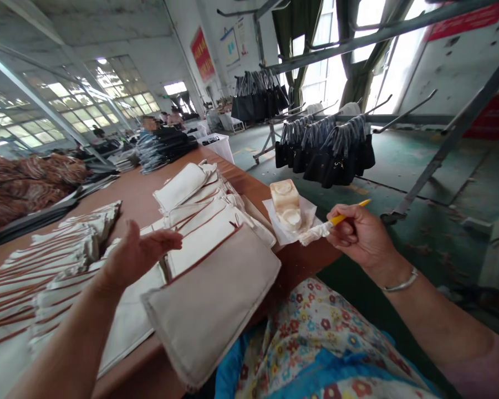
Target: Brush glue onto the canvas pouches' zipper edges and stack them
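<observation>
My right hand (360, 235) is closed around a brush (341, 218) with a yellow handle and whitish, coated bristles. Just left of the bristles, a cream-coloured container (285, 199) sits on a white sheet (280, 234) at the table's edge. My left hand (139, 255) is raised over the pale pieces with its fingers stretched out, holding nothing. A pale fabric panel (216, 299) with brown edging along its top lies tilted at the front, partly over the table edge. Behind it is a stack of similar panels (203, 216).
Rows of pale, brown-edged pieces (62, 249) cover the left of the brown table (137, 194). Brown bundles (33, 183) and dark stacks (170, 145) lie farther back, near a person (150, 124). Black bags (324, 158) hang from a metal rack (453, 116) on the right.
</observation>
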Available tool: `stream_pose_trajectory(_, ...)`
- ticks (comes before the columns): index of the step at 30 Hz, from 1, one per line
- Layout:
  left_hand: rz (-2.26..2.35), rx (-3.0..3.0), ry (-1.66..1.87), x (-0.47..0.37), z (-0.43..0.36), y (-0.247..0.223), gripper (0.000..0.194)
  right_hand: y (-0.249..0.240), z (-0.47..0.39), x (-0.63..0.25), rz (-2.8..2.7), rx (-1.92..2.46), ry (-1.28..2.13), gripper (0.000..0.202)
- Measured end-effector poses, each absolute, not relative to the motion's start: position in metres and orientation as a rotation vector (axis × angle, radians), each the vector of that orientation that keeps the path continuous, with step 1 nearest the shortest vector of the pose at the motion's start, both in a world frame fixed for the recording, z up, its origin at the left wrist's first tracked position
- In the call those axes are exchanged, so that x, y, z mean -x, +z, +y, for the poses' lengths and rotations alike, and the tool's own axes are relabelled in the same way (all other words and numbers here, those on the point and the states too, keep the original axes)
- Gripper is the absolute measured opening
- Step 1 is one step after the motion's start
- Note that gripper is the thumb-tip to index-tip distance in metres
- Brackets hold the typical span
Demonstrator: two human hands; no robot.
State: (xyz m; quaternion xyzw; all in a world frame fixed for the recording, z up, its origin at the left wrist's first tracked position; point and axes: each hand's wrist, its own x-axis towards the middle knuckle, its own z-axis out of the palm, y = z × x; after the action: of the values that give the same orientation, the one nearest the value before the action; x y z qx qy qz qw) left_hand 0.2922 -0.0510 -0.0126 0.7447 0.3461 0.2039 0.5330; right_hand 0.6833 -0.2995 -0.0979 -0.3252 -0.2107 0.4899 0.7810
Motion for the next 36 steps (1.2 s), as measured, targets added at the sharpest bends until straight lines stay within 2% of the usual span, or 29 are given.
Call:
stream_pose_trajectory(4, 1.245, -2.018, 0.297, -0.276, -0.04, -0.076, 0.06, -0.128, -0.296, -0.686, -0.382, 0.722, 1.099, 0.022)
stream_pose_trajectory(6, 1.274, -2.263, 0.187, -0.299, -0.051, -0.106, 0.05, -0.136, -0.291, -0.686, -0.361, 0.722, 1.105, 0.023)
stream_pose_trajectory(9, 1.215, -2.505, 0.221, -0.35, -0.073, -0.14, 0.037, -0.141, -0.285, -0.682, -0.36, 0.733, 1.087, 0.019)
stream_pose_trajectory(14, 1.373, -2.587, 0.205, -0.402, -0.092, -0.164, 0.021, -0.146, -0.292, -0.68, -0.396, 0.755, 1.067, 0.017)
stream_pose_trajectory(20, 1.431, -2.693, 0.238, -0.407, -0.113, -0.173, 0.012, -0.151, -0.304, -0.685, -0.357, 0.755, 1.053, 0.017)
stream_pose_trajectory(23, 1.335, -2.897, 0.494, -0.395, -0.136, -0.169, 0.014, -0.147, -0.307, -0.682, -0.351, 0.762, 1.075, 0.016)
stream_pose_trajectory(27, 1.089, -3.01, 1.345, -0.356, -0.179, -0.16, 0.003, -0.138, -0.316, -0.681, -0.401, 0.785, 1.057, 0.013)
stream_pose_trajectory(29, 1.033, -2.968, 1.612, -0.335, -0.202, -0.16, 0.014, -0.133, -0.321, -0.681, -0.415, 0.798, 1.05, 0.013)
stream_pose_trajectory(33, 1.073, -2.97, 1.632, -0.313, -0.232, -0.171, 0.019, -0.125, -0.326, -0.679, -0.448, 0.818, 1.058, 0.016)
stream_pose_trajectory(36, 1.202, -2.927, 1.503, -0.316, -0.228, -0.176, 0.009, -0.12, -0.326, -0.671, -0.486, 0.827, 1.085, 0.018)
